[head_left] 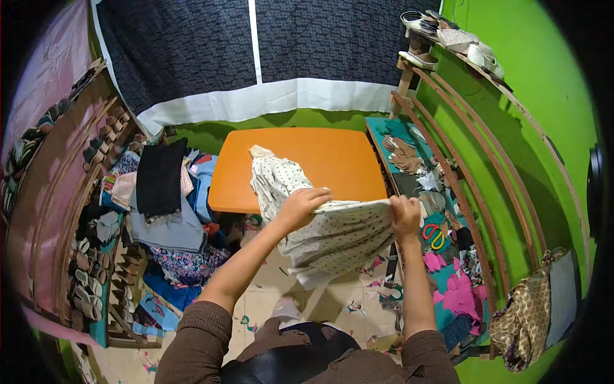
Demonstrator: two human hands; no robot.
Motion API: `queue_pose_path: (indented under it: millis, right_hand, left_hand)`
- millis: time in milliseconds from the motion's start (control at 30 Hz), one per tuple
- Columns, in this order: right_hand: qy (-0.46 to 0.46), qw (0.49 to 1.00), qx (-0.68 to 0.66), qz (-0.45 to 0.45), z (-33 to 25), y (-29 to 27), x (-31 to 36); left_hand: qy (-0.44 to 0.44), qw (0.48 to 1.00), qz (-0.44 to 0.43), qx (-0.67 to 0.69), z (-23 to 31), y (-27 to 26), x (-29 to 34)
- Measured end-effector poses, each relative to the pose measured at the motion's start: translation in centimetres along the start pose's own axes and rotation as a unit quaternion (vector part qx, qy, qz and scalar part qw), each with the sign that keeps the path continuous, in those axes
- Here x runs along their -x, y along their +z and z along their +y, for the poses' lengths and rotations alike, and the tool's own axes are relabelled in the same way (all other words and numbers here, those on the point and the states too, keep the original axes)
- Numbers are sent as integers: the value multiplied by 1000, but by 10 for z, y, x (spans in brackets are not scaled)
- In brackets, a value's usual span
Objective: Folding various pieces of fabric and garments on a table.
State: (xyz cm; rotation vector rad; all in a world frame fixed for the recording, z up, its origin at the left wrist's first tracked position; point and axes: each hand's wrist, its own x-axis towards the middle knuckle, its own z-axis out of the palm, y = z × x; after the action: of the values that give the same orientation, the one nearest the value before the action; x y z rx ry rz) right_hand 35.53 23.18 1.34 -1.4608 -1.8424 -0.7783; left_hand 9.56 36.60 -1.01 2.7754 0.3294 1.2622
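Observation:
A white fabric piece with small dark spots [339, 237] is stretched between my two hands. My left hand [305, 208] grips its upper edge near the middle, over the front of the orange table [345, 153]. My right hand [405, 217] pinches the same edge at the right end, just past the table's front right corner. Below the taut edge the cloth hangs in loose folds above the floor. Another part of it lies bunched on the tabletop, trailing back and left to a cream-coloured end.
To the left, a black cloth [160, 177] tops a heap of folded fabrics beside racks of shoes [89, 281]. On the right, a low shelf carries scraps, pink pieces [459, 291] and scissors with red and yellow handles [433, 237]. A leopard-print cloth [524, 317] hangs at lower right.

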Motion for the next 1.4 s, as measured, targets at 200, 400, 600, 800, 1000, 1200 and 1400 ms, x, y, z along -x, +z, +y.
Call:
queue_pose_path:
  millis: [200, 400, 600, 800, 1000, 1200, 1400]
  right_hand:
    - [7, 998, 35, 42, 28, -24, 6]
    - [-22, 1000, 17, 13, 12, -28, 0]
    - [-36, 998, -31, 48, -8, -32, -18]
    - [22, 987, -145, 72, -43, -1, -27]
    - [127, 907, -398, 49, -64, 21, -43]
    - [2, 944, -327, 40, -72, 27, -60]
    - [-10, 963, -250, -98, -73, 44, -44]
  left_hand:
    - [-6, 999, -39, 16, 73, 17, 5]
    - [-178, 981, -81, -16, 96, 7, 31]
    - [-101, 994, -16, -45, 108, -21, 28]
    - [-280, 934, 70, 209, 94, -35, 45]
    - [-279, 944, 49, 168, 93, -55, 47]
    - [-319, 937, 96, 108, 80, -67, 72]
    - [-354, 923, 105, 105, 62, -103, 48]
